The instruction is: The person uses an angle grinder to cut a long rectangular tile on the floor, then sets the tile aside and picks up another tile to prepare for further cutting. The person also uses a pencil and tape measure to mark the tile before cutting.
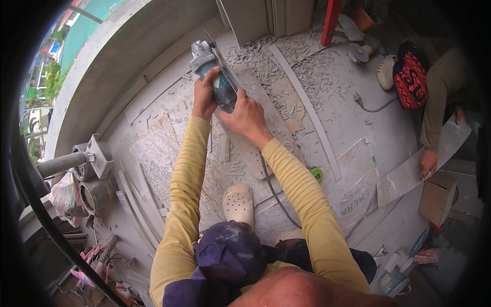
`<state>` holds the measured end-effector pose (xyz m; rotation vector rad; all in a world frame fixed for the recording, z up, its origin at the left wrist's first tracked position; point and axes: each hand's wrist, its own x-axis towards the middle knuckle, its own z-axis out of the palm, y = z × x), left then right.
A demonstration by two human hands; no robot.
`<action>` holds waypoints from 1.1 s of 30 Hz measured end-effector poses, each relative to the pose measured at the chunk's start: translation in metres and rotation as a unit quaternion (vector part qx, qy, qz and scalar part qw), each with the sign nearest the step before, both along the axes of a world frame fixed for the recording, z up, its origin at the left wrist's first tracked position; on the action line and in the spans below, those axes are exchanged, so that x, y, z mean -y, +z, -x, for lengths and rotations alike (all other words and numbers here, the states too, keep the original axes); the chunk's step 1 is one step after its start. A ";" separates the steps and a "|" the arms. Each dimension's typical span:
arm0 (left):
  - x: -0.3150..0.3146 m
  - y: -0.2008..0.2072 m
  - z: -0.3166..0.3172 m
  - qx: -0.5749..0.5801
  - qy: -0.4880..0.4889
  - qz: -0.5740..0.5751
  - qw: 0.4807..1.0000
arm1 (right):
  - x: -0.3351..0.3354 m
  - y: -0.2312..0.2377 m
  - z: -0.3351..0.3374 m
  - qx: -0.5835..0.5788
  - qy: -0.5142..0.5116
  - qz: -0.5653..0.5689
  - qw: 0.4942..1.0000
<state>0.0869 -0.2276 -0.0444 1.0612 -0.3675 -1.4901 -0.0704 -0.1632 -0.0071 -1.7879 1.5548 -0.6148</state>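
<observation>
An angle grinder (221, 84) with a teal and black body and a metal head is tilted up in front of me. My left hand (203, 96) is wrapped round its body. Closed beside its rear end, my right hand (249, 116) holds the lower end of a thin grey strip (227, 64), which lies along the grinder's right side. The grinder's disc cannot be told apart from the strip's edge. Below my hands is a dusty grey board (255, 146) on the floor. A dark power cord (276, 197) runs down past my right forearm.
At the right, another person's hand (428, 162) rests on a long grey board strip (452, 144). Grey offcuts (302, 71) litter the floor around a long curved-looking strip (309, 110). A green tape measure (316, 174), a second grinder's disc (359, 52) and a low concrete wall (110, 56) surround me.
</observation>
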 end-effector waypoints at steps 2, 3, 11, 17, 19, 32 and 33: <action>-0.002 -0.001 0.000 0.001 -0.001 -0.001 1.000 | -0.003 0.001 0.001 -0.003 0.000 -0.002 1.000; -0.003 -0.002 0.000 -0.001 -0.002 -0.002 1.000 | -0.004 0.001 0.002 -0.005 0.000 -0.003 1.000; -0.009 -0.004 0.005 0.005 -0.001 0.003 1.000 | -0.010 0.001 0.008 0.005 0.004 -0.008 1.000; -0.015 -0.005 0.009 0.002 -0.007 -0.007 1.000 | -0.016 0.000 0.012 0.008 0.001 -0.007 1.000; -0.018 -0.005 0.008 0.005 -0.009 -0.004 1.000 | -0.018 0.000 0.013 0.012 0.001 -0.007 1.000; -0.017 0.001 0.012 0.013 0.000 -0.005 1.000 | -0.018 0.005 0.013 0.001 0.000 -0.018 1.000; -0.015 -0.001 0.011 0.008 0.000 -0.007 1.000 | -0.016 0.005 0.011 0.000 0.002 -0.018 1.000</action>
